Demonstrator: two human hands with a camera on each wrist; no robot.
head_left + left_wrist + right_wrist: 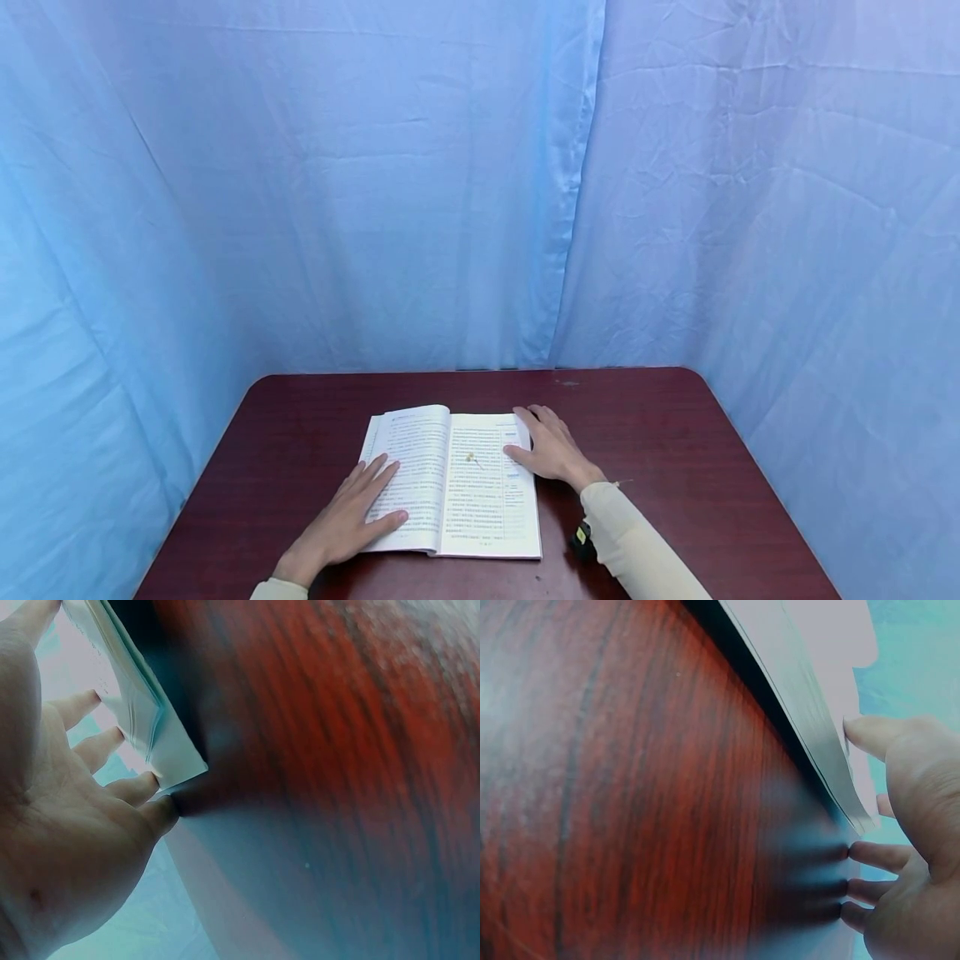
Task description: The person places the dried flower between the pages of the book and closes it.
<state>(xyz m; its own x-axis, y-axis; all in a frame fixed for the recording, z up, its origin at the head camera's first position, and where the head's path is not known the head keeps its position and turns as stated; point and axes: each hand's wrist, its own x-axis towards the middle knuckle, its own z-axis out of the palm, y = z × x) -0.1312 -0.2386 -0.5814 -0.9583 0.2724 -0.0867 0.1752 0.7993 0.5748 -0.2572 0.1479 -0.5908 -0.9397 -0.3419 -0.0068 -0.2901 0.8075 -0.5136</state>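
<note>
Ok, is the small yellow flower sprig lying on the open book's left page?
No, the head view shows the flower sprig on the right page, just left of the right hand.

A: What sort of place is pictured here?

B: A curtained-off table space, with pale blue curtains (300,208) hanging behind and on both sides of a dark red, wood-grained table (675,467).

A: Home, office or studio?

B: The pictures do not settle it (the curtains screen the room beyond). Creases cross the draped panels, a seam-like edge (581,167) falls behind the table, and an open book (483,504) gives the spot a reading-desk look.
</note>
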